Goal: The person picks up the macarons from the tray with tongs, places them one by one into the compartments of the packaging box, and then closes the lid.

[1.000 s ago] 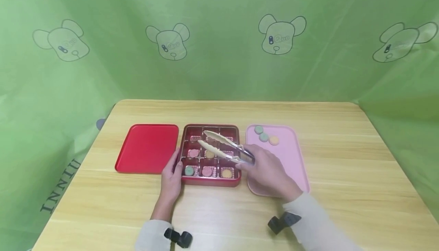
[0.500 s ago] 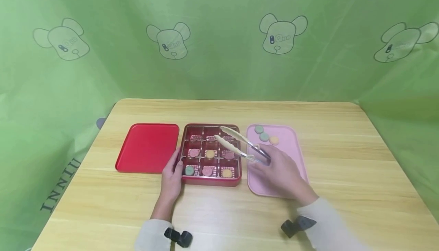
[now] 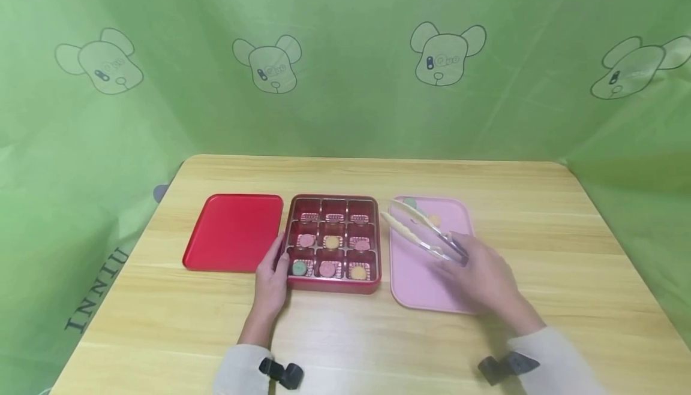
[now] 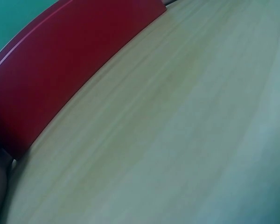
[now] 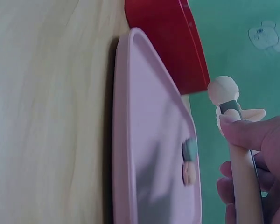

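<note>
From here I see the right hand (image 3: pixel 483 272) clamped round a pair of tongs (image 3: pixel 402 228), whose arms are spread apart above the pink tray (image 3: pixel 423 290) on the right. The tongs partly cover the discs at that tray's far end; a green disc (image 3: pixel 409 202) and a yellow disc (image 3: pixel 434 221) show. The left hand (image 3: pixel 272 284) rests against the left side of the red box (image 3: pixel 332 286), thumb apart from its straight fingers. Six discs (image 3: pixel 332 242) sit singly in the box's middle and near rows: pink, yellow, pink, then green, pink, yellow. A shallow red tray (image 3: pixel 232 233) lies left.
</note>
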### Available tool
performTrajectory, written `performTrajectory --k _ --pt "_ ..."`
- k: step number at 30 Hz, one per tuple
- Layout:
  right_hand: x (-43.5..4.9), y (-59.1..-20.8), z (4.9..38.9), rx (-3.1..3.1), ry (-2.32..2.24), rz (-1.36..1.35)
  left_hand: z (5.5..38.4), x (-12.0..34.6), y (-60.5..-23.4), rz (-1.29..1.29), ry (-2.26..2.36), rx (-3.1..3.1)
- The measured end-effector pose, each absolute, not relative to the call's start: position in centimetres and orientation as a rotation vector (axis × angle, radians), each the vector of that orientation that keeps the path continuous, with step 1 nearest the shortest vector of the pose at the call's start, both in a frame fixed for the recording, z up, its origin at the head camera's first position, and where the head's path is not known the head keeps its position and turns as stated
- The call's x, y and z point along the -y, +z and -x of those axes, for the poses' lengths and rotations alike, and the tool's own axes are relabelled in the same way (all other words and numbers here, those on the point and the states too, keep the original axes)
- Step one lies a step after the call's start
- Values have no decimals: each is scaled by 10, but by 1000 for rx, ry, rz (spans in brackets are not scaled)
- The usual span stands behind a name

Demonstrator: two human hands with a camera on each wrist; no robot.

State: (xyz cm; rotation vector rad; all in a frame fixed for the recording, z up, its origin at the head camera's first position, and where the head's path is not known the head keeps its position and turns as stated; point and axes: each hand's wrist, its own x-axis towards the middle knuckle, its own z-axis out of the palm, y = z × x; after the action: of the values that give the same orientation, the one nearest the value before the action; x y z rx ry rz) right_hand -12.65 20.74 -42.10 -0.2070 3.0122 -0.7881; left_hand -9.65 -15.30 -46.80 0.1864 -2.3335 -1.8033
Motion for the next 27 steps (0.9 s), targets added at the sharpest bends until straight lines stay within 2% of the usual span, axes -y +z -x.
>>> performTrajectory --k 15,27 --pt "-255 -431 123 -3031 -704 95 97 153 -470 -172 -1788 2334" --pt "-263 -436 124 -3002 -674 24 98 154 -471 -175 -1789 2342"
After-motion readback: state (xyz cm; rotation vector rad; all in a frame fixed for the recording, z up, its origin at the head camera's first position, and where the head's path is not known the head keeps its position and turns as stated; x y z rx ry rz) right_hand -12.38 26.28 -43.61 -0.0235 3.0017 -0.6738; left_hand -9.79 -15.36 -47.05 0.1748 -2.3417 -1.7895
